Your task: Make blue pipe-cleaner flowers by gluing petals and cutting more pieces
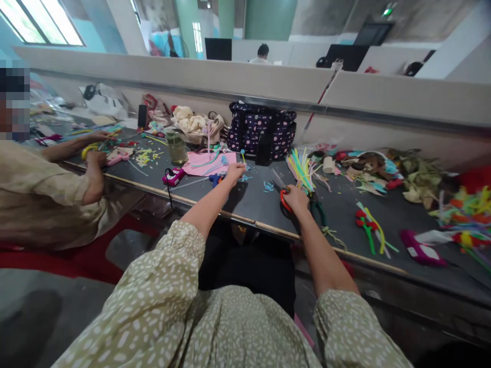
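Observation:
My left hand (235, 174) is closed in a pinch above the table, on what looks like a thin yellow stem with a small blue ball (243, 152) at its top. Scissors (284, 199) with orange-red handles are in my right hand (298, 199), their blades pointing away to the upper left. Short blue cut pieces (268, 187) lie on the dark table between my hands. Beneath my left hand is a blue glue gun (215, 180), partly covered. A bundle of coloured pipe cleaners (301, 168) lies just beyond my right hand.
A pink sheet (195, 164), a jar of liquid (176, 148) and a dark patterned bag (263, 130) stand or lie behind. Green-handled pliers (319, 209) are right of my right hand. Magenta devices (422, 249) and craft scraps lie about. A co-worker (46, 189) sits at left.

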Available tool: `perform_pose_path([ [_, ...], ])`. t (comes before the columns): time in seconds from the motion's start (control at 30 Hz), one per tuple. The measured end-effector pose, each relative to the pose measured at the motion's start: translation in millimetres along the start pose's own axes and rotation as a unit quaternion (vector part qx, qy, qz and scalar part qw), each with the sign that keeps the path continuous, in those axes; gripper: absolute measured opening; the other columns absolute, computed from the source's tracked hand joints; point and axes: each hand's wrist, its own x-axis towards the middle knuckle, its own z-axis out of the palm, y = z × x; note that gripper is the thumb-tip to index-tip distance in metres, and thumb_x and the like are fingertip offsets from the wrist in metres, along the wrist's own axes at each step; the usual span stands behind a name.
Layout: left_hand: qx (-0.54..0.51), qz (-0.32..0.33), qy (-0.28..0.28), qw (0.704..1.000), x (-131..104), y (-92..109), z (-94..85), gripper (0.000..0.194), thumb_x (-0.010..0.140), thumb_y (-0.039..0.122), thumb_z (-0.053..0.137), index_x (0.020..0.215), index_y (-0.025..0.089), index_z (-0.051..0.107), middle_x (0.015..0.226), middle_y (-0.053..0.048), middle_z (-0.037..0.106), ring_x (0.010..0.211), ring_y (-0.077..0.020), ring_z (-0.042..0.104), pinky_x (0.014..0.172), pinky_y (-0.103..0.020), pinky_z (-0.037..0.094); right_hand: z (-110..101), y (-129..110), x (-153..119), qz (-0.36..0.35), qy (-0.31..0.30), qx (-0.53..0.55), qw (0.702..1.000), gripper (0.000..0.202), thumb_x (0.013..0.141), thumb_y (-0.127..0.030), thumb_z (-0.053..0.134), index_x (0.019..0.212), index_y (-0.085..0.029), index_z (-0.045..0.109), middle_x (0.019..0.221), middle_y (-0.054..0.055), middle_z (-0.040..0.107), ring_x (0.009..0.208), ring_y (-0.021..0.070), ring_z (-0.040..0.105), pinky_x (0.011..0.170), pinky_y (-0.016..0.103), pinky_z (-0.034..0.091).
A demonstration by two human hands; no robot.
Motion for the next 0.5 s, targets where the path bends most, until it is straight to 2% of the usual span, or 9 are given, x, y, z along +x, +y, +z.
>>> perform_pose_path([
  [0.1,0.015,-0.028,0.006,0.999,-6.0,-3.3,-13.7,0.011,0.074,0.013,0.069,0.085,0.01,0.068,0.067,-0.002,0.062,0.063,-0.0119,0.056,0.063,-0.027,0.05,1.5,8.6,-15.1,0.019,0.002,0.007,1.0,0.037,0.088,-0.038,0.048,0.118,-0.023,0.064,0.108,0.012,0.07,0.098,0.0244,0.066,0.075,0.029,0.046],
  [0.17,0.02,-0.044,0.001,0.999,-14.4,-10.3,-19.9,0.022,0.082,0.021,0.067,0.099,0.009,0.066,0.09,-0.009,0.066,0.08,-0.0181,0.062,0.074,-0.034,0.053,2.6,9.6,-23.4,0.022,0.008,0.012,1.0,0.038,0.089,-0.039,0.048,0.119,-0.023,0.063,0.108,0.011,0.07,0.096,0.0234,0.066,0.074,0.029,0.046],
  [0.23,0.015,-0.049,-0.009,0.999,-26.0,-22.1,-21.6,0.037,0.091,0.035,0.058,0.123,0.015,0.056,0.121,-0.011,0.058,0.103,-0.0223,0.06,0.086,-0.043,0.053,4.2,7.7,-30.2,0.018,0.016,0.014,1.0,0.039,0.09,-0.039,0.046,0.122,-0.025,0.061,0.107,0.01,0.07,0.097,0.0232,0.066,0.075,0.029,0.046],
  [0.27,0.009,-0.049,-0.006,0.999,-32.3,-29.2,-20.7,0.038,0.091,0.035,0.058,0.124,0.015,0.055,0.123,-0.011,0.058,0.105,-0.0227,0.06,0.087,-0.044,0.053,5.2,6.2,-33.4,0.014,0.018,0.015,1.0,0.039,0.09,-0.04,0.046,0.124,-0.026,0.06,0.106,0.009,0.07,0.096,0.0228,0.066,0.075,0.029,0.047],
  [0.33,-0.003,-0.047,-0.006,0.999,-44.5,-43.0,-16.2,0.037,0.091,0.035,0.058,0.122,0.015,0.056,0.12,-0.011,0.059,0.102,-0.0218,0.061,0.085,-0.043,0.054,7.5,3.4,-39.4,0.003,0.017,0.016,1.0,0.038,0.09,-0.039,0.047,0.124,-0.029,0.06,0.106,0.007,0.071,0.095,0.0217,0.066,0.075,0.029,0.047],
  [0.4,-0.015,-0.029,0.012,0.999,-54.2,-53.2,-10.2,0.018,0.084,0.021,0.065,0.098,0.011,0.066,0.094,-0.008,0.066,0.084,-0.0183,0.063,0.074,-0.034,0.055,9.8,1.5,-45.0,-0.004,0.016,0.016,1.0,0.038,0.089,-0.039,0.047,0.125,-0.03,0.059,0.106,0.006,0.071,0.095,0.0212,0.066,0.075,0.029,0.047],
  [0.5,-0.031,0.0,0.033,0.999,-62.9,-58.7,-2.5,0.002,0.074,0.01,0.066,0.075,0.012,0.066,0.069,-0.002,0.062,0.065,-0.0134,0.059,0.062,-0.025,0.051,12.2,1.0,-50.7,-0.006,0.023,0.018,1.0,0.041,0.09,-0.039,0.047,0.128,-0.029,0.057,0.11,0.007,0.07,0.099,0.0219,0.065,0.079,0.03,0.047],
])
